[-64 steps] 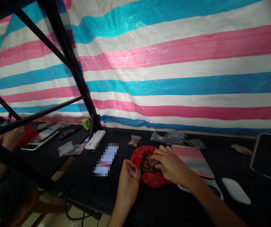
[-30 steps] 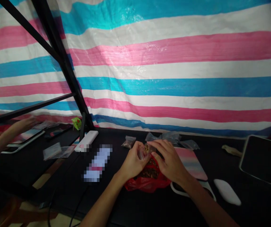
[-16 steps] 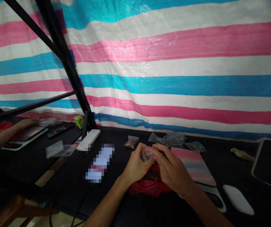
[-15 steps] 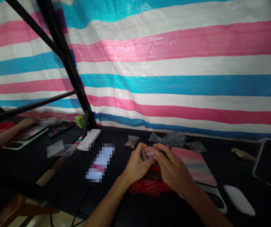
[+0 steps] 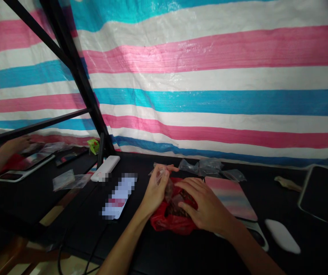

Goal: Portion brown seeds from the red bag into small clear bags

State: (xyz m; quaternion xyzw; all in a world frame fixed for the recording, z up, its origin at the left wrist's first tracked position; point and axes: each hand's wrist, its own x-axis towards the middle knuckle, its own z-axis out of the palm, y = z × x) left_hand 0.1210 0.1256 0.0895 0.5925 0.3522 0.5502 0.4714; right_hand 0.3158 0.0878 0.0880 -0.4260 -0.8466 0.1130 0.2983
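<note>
Fingers of the left hand (image 5: 155, 191) pinch the top of a clear bag (image 5: 168, 190), which hangs at the left rim of the red bag (image 5: 174, 225); the right hand (image 5: 202, 202) has its fingers curved and thumb apart over the opening, but whether they grip anything I cannot tell. The red bag is one crumpled, shiny heap on the black tabletop (image 5: 204, 252), folded open around dark brown bits. Tabletop runs between it and the phone (image 5: 120, 194) leftward and in front too; on its right, one striped pad (image 5: 229, 196) on one scale (image 5: 264, 240) crowds the right wrist. Behind lie about three clear packets (image 5: 210, 167); farther right, one white rounded object (image 5: 283, 236) and one dark-faced slab (image 5: 326, 196).
</note>
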